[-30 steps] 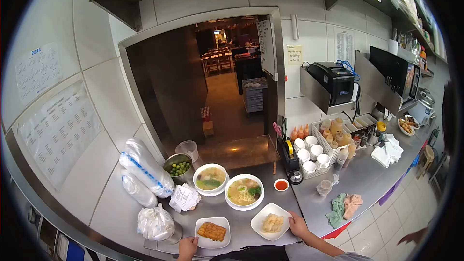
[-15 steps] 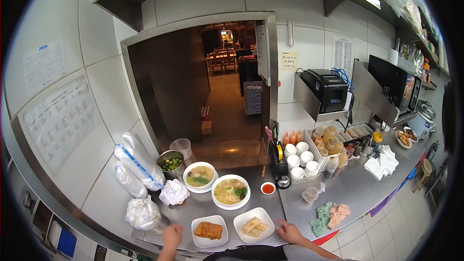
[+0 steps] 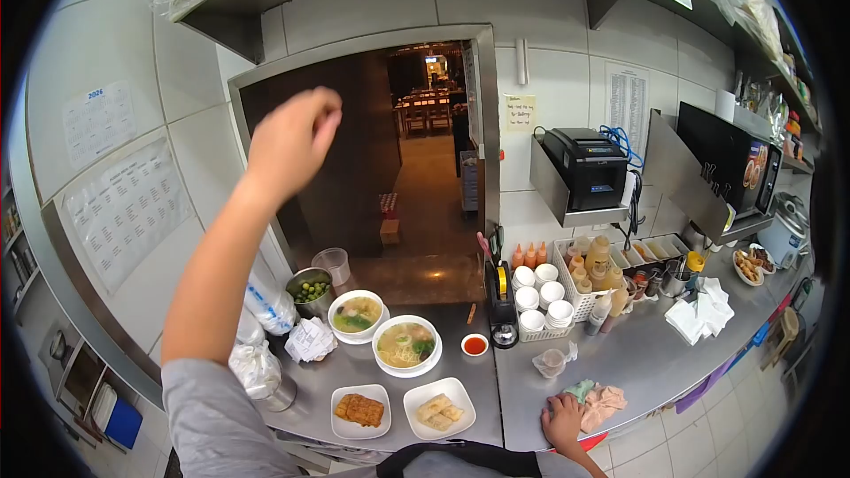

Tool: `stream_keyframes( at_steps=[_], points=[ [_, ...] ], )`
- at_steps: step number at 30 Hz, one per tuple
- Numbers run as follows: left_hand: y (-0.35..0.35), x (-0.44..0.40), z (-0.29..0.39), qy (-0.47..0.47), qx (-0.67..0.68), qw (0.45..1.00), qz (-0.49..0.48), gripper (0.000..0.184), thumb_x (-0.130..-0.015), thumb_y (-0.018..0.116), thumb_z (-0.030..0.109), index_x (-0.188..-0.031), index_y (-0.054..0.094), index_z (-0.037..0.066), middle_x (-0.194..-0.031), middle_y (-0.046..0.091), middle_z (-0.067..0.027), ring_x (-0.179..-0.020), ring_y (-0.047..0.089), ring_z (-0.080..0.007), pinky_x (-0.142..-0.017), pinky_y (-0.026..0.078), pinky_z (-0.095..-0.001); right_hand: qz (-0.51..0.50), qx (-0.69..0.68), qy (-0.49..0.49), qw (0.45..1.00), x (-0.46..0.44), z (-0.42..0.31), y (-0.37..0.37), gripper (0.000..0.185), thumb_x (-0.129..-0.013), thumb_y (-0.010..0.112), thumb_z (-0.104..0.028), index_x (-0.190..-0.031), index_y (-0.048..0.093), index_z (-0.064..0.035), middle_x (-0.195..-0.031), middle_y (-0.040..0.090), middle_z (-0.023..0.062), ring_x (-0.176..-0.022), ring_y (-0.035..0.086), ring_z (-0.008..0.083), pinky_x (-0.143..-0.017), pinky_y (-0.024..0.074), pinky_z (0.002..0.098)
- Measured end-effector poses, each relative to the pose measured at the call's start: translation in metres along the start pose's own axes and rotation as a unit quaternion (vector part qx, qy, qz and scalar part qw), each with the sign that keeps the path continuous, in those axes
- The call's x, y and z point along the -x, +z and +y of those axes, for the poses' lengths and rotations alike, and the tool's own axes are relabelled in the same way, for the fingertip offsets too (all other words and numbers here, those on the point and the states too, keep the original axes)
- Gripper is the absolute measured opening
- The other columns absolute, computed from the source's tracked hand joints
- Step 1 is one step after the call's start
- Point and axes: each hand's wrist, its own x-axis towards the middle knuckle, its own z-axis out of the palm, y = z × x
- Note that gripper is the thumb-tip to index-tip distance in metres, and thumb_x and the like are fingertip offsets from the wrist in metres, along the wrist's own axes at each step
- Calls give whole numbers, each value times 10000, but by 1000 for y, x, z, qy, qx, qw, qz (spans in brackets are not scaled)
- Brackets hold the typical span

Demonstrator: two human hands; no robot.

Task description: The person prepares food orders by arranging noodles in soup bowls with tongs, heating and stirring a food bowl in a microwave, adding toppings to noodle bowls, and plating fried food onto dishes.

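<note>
My left hand [image 3: 294, 140] is raised high in front of the doorway, fingers curled in, with nothing visible in it. On the counter at right, my right hand [image 3: 561, 421] has its fingers over a green cloth [image 3: 580, 390], beside a pink cloth [image 3: 604, 407]. Nearest to my body are a square white plate of browned fried food [image 3: 361, 410] and another with pale folded pieces [image 3: 439, 412]. Behind them stand a noodle soup bowl [image 3: 406, 345], a second soup bowl [image 3: 357, 316] and a small dish of red sauce [image 3: 475, 345].
A metal pot of green citrus [image 3: 312, 290] and crumpled paper slips [image 3: 311, 340] are at left. Along the right stand stacked white cups [image 3: 558, 313], a basket of sauce bottles [image 3: 598, 257], white napkins [image 3: 700, 310] and a black printer [image 3: 583, 173]. A shelf overhangs the counter.
My left hand has risen from beside the plates to high before the doorway. The right hand has moved right, from the plate's edge onto the green cloth. The view has shifted slightly.
</note>
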Motion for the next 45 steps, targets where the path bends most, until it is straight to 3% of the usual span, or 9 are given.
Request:
stream_keyframes(
  at_steps=[3, 7, 11, 14, 22, 27, 33, 36, 45],
  points=[
    [22, -85, -22, 80, -69, 989, 102, 174, -896, 567, 217, -1027, 626, 119, -837, 622, -109, -837, 621, -277, -707, 501, -364, 4, -22, 7, 1000, 1, 6, 4, 288, -715, 668, -192, -982, 651, -83, -1039, 589, 103, -1115, 498, 305, -930, 345, 449],
    [33, -178, -16, -192, 318, 926, 59, 248, -889, 569, 174, -1124, 634, 129, -944, 669, -111, -901, 633, -200, -777, 489, -342, 27, -24, 2, 999, 1, 6, 5, 251, -700, 679, -165, -936, 654, -85, -1012, 593, 95, -1081, 515, 300, -909, 356, 444],
    [40, -223, -3, -259, 359, 891, 99, 263, -924, 564, 163, -1182, 613, 154, -1043, 629, -51, -893, 590, -167, -841, 489, -318, 26, -33, 11, 999, 2, 8, 6, 239, -698, 670, -171, -921, 663, -85, -1016, 604, 93, -1096, 515, 299, -912, 358, 448],
    [59, -251, -22, -258, 388, 871, 153, 207, -869, 630, 147, -1056, 572, 82, -842, 587, -46, -773, 584, -142, -637, 471, -301, 21, -36, 16, 999, 1, 7, 4, 221, -707, 664, -159, -914, 664, -82, -1022, 611, 99, -1103, 514, 303, -918, 361, 445],
    [109, 84, 98, 133, 310, 939, -72, 519, -796, 551, -13, -1285, 562, 159, -957, 546, -151, -861, 556, -324, -763, 475, -383, -18, -23, 14, 999, 0, 9, 7, 209, -765, 633, -134, -963, 654, -69, -1082, 613, 125, -1115, 515, 340, -945, 356, 465],
    [113, 326, 140, -178, 451, 808, -334, 344, -828, 669, 139, -1170, 646, 152, -875, 577, -125, -833, 602, -315, -738, 489, -374, -41, 10, -9, 999, -4, 7, 14, 214, -796, 613, -134, -997, 633, -65, -1112, 595, 129, -1115, 517, 337, -934, 365, 457],
    [93, 405, 45, -406, 188, 875, -187, 374, -846, 632, 62, -1211, 622, 145, -1235, 608, -112, -1087, 586, -306, -947, 452, -386, -58, 69, -13, 996, -5, 4, 16, 230, -805, 611, -137, -1029, 602, -85, -1135, 576, 106, -1121, 518, 309, -917, 371, 427],
    [120, 427, -71, -603, 227, 765, -7, 422, -822, 700, 99, -1223, 596, 16, -1175, 622, -156, -1039, 589, -194, -890, 465, -307, -55, 87, -9, 995, -6, 2, 15, 235, -805, 612, -138, -1035, 595, -93, -1136, 577, 96, -1122, 517, 300, -921, 367, 419],
    [212, 551, -199, -585, 48, 755, -292, 646, -700, 784, 162, -1227, 523, -104, -1223, 571, -257, -1137, 559, -337, -987, 424, -368, -58, 93, 4, 994, -7, 4, 17, 244, -804, 611, -150, -1043, 600, -98, -1158, 578, 76, -1129, 514, 286, -943, 349, 414]
  ],
)
